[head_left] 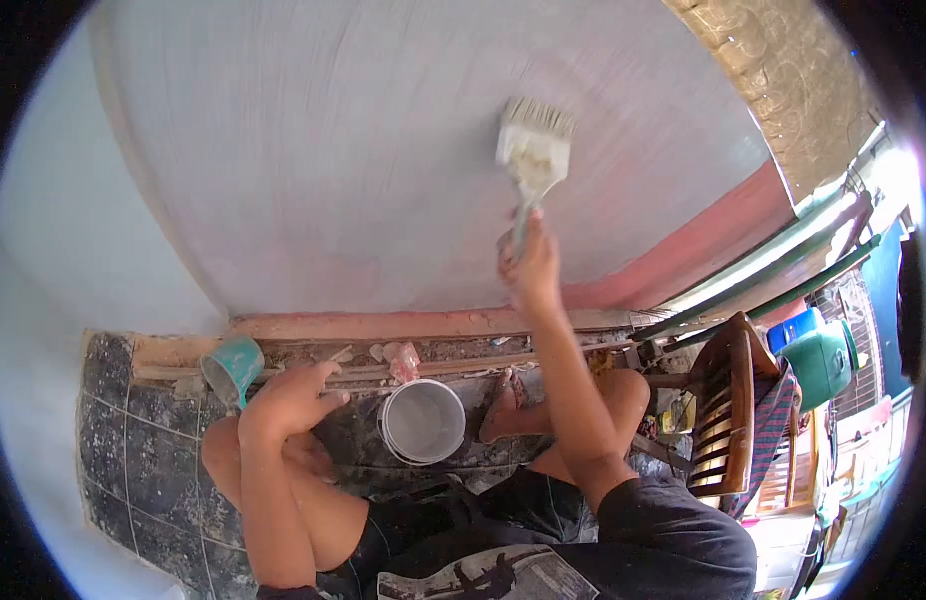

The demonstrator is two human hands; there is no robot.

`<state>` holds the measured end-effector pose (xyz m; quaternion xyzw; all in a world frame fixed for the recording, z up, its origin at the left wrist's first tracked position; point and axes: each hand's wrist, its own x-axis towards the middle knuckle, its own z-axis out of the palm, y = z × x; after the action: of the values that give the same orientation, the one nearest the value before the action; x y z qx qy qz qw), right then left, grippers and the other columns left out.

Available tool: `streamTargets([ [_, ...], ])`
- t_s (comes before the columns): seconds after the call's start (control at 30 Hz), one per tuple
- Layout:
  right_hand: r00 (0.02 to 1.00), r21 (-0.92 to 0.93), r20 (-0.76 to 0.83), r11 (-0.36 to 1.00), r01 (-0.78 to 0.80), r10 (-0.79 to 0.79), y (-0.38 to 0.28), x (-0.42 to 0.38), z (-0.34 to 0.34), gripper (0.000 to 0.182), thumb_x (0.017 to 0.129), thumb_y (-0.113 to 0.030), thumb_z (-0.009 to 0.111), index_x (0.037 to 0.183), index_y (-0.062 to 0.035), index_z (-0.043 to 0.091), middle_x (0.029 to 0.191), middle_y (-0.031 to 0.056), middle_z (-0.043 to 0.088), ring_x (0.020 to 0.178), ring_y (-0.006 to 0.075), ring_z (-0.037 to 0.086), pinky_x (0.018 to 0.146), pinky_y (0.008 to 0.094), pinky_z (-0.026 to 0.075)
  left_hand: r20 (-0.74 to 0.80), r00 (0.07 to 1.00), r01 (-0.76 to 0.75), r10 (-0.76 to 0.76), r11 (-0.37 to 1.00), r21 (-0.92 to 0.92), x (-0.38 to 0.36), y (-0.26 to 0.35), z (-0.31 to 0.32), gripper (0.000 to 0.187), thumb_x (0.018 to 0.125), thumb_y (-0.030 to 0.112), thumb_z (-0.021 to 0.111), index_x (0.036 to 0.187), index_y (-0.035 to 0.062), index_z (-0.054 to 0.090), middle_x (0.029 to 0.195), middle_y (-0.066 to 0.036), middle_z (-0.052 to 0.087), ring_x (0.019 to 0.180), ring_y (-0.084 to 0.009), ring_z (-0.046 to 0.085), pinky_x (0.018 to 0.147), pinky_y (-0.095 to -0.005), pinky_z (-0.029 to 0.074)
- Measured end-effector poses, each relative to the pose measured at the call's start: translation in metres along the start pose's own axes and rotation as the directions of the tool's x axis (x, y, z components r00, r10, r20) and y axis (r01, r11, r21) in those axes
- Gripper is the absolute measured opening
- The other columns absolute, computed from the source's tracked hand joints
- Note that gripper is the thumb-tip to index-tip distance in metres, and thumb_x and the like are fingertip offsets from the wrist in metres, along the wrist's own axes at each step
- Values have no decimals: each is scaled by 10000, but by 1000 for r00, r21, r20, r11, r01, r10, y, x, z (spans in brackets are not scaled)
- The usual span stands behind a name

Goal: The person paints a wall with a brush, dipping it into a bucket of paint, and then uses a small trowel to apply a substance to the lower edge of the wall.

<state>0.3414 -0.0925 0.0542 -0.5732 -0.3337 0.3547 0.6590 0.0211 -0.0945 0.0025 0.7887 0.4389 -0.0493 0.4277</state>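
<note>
My right hand (531,258) is closed round the handle of a wide brush (536,150), whose pale bristles point up against the wall (383,150). Whitish streaks cover most of that wall, with pink showing along its lower right. My left hand (301,396) hangs over my bent knee, fingers apart, holding nothing. Just left of it a teal cup (233,368) lies tilted near the wall's foot. Between my legs stands a white bucket (424,422) with pale liquid or residue inside.
A wooden chair (725,415) with a striped cloth stands at the right, beside a green container (819,368) and a blue one. Dark, paint-spotted floor tiles (163,450) lie at the left. Debris lines the wall's base ledge (383,325).
</note>
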Motion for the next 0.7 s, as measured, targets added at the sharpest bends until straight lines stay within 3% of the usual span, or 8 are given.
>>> streamTargets([
  [0.23,945,-120,12,939,-323,327,287,-46,-15,419,990,-462,373,964,-73,527,671,22,504,492,116,488,446,247,412,-43,999,-30,32,999,38,2,-10,8,434,868,335,599,1218,85,545,1130,-198,615,1100,-368,548,947,-434,426],
  [0.33,715,-78,40,715,-694,698,311,-61,-1,307,997,-356,392,1028,-83,528,745,29,532,582,130,551,467,267,427,-31,998,-43,45,996,76,0,-16,11,438,873,332,610,1217,70,533,1092,-201,619,1035,-345,582,886,-427,455],
  [0.4,657,-14,75,659,-752,750,313,-51,8,194,972,-239,394,1024,-103,523,797,33,536,625,120,541,468,248,410,-37,999,-23,26,997,77,-2,-21,11,449,876,335,614,1223,65,524,1064,-205,621,1001,-334,600,856,-423,469],
  [0.47,699,129,160,688,-715,697,298,-26,10,142,947,-121,397,1019,-123,519,849,38,540,669,110,531,468,229,393,-46,999,16,-13,999,51,-4,-27,11,462,877,342,612,1234,64,520,1055,-209,622,1001,-335,598,862,-424,466],
  [0.53,658,353,269,564,-746,703,227,-3,12,93,961,-183,445,972,-115,509,782,32,527,567,100,465,444,219,346,-91,996,4,0,999,41,-8,-27,8,446,866,335,607,1211,59,546,1112,-204,613,1074,-363,560,939,-445,422],
  [0.6,743,239,221,703,-669,632,149,-8,27,199,973,-285,482,970,-88,501,710,20,509,474,80,403,399,219,293,-115,993,-10,15,999,42,-11,-22,9,439,862,330,602,1201,55,559,1135,-200,611,1105,-377,545,970,-455,406],
  [0.67,772,190,337,764,-616,539,92,-30,31,325,971,-386,489,947,-62,495,638,4,483,409,59,342,367,206,251,-133,991,-24,33,997,70,-13,-16,7,440,864,329,598,1205,54,558,1124,-197,615,1092,-378,553,954,-456,419],
  [0.7,828,190,282,817,-544,486,62,-44,42,333,974,-394,480,941,-63,498,628,1,476,408,56,337,360,204,242,-134,990,-37,48,996,79,-13,-13,5,437,864,326,597,1204,54,559,1121,-194,616,1087,-376,556,949,-459,421],
])
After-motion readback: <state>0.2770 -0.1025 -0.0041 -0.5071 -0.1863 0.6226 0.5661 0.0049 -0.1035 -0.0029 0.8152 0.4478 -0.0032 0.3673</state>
